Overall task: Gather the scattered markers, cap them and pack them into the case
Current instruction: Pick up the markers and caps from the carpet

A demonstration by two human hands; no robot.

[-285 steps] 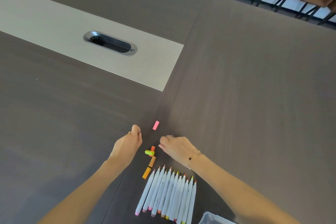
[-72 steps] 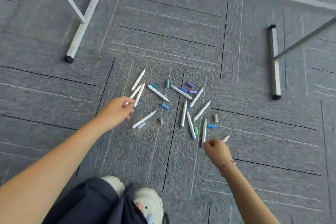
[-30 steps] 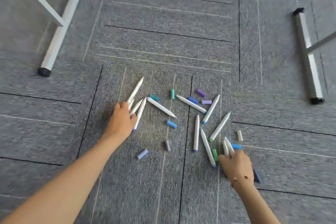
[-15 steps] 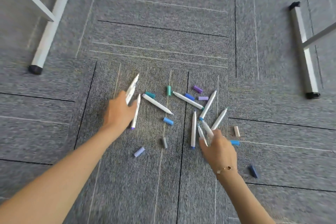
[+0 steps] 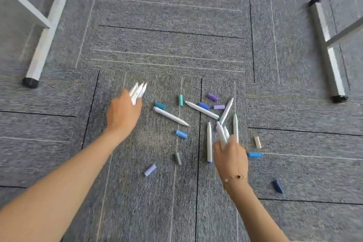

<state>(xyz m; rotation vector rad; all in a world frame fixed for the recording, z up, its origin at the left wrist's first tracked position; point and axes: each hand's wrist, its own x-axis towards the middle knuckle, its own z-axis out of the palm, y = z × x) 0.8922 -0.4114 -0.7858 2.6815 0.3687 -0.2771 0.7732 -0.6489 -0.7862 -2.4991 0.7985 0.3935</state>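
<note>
Gathering stage, partway; no capping, no packing evident.

Left hand (image 5: 123, 113): fingers curled round a bundle of white markers (image 5: 138, 91), tips fanned out above the knuckles; count blurred, roughly three or four.

Right hand (image 5: 230, 156): fingers closed on several markers (image 5: 222, 134) standing up out of the fist; exact number unclear.

Loose on the carpet (image 5: 167, 31): long marker (image 5: 170, 116) mid-pile, another (image 5: 202, 110) beyond it, one (image 5: 226, 111) crossing that, one (image 5: 209, 144) just left of the right hand.

Caps off and scattered: teal cap (image 5: 160, 105), blue cap (image 5: 181, 134), grey cap (image 5: 178, 158), lilac cap (image 5: 150, 169), navy cap (image 5: 278, 186) well apart at right, others near the pile.

Case not in view. Fingertips hidden behind both hands; left-hand bundle smeared by motion blur.
</note>
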